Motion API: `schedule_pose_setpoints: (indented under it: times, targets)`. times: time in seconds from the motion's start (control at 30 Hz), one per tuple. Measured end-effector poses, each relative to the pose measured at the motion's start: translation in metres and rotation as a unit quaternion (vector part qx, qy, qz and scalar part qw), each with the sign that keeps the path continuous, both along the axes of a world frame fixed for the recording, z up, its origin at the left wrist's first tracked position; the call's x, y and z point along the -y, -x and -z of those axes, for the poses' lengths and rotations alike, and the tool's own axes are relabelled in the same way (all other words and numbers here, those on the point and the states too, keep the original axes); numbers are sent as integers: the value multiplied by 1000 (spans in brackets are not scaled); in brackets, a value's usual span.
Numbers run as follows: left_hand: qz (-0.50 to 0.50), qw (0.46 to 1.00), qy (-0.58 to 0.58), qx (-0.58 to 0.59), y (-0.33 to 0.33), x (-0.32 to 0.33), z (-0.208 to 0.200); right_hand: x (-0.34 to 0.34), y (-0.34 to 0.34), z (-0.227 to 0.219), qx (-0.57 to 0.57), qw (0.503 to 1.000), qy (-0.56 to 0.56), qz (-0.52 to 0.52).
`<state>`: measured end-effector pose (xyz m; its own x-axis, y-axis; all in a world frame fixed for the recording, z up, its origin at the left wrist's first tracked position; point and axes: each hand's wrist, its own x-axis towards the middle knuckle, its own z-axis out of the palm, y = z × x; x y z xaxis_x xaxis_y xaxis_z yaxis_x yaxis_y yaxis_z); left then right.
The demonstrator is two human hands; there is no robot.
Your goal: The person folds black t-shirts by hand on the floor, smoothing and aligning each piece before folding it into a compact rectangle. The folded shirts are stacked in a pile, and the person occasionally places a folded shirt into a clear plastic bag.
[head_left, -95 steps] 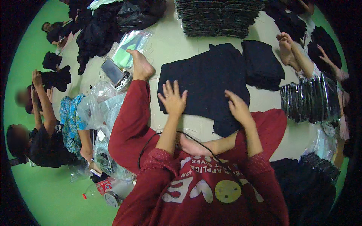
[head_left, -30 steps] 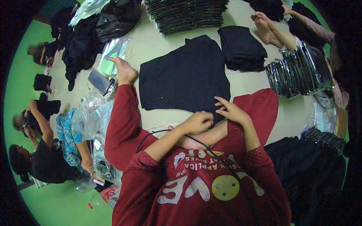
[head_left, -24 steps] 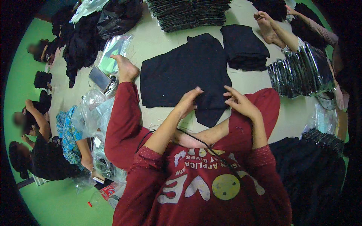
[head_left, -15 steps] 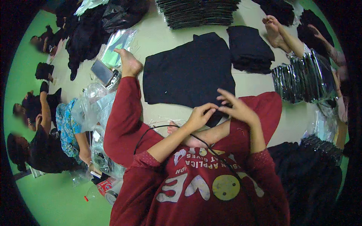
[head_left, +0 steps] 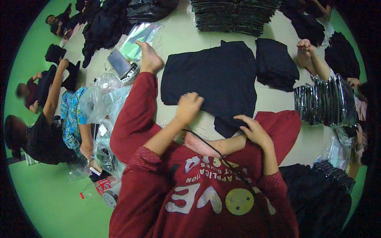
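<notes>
A black garment [head_left: 210, 71], partly folded, lies flat on the floor in front of my crossed legs. At its near left edge my left hand [head_left: 189, 108] is bent over the cloth with its fingers curled together. The fingertips are slightly blurred, and whatever may be between them is hidden. A narrow flap [head_left: 227, 127] of the black cloth sticks out toward me at the near right. Just right of that flap is my right hand [head_left: 257, 131], fingers loosely stretched and apart, holding nothing. Folded black garments are stacked in a pile [head_left: 277, 65] to the right.
Bagged black garments stand in a pile [head_left: 236, 18] at the far side and a row [head_left: 323, 101] at right. Left lie a handheld device [head_left: 119, 63], clear plastic bags [head_left: 95, 105] and a bottle [head_left: 99, 186]. A dark cable [head_left: 206, 141] crosses my leg. Co-workers sit at both sides.
My hands were together above the near right part of the garment. They are now apart: the left has moved left to the garment's edge, the right has dropped slightly nearer. The view has shifted.
</notes>
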<state>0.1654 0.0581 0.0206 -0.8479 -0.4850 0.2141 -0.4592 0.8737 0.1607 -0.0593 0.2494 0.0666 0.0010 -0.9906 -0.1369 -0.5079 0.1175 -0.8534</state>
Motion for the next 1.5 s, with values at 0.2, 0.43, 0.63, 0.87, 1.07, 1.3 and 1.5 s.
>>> schedule_pose_setpoints:
  times: [0.2,0.43,0.63,0.87,1.07,1.3,1.5]
  targets:
    - [73,987,43,139,-89,75,-4,-24,-9,11,-8,997,-74,9]
    - [81,949,-207,225,-96,98,-7,-5,12,13,-48,997,-66,6]
    - [-181,782,-595,-42,-83,156,4,71,77,11,-153,985,57,56]
    - [-333,780,-478,-227,-77,124,38,118,104,-3,-85,980,34,178]
    - [-310,917,-137,-211,-51,100,47,103,41,28,-157,981,94,63]
    - [-322,942,-72,55,-62,101,40,76,59,70,-150,984,9,94]
    - [-151,980,42,-126,-1,120,16,73,64,70,-166,982,13,85]
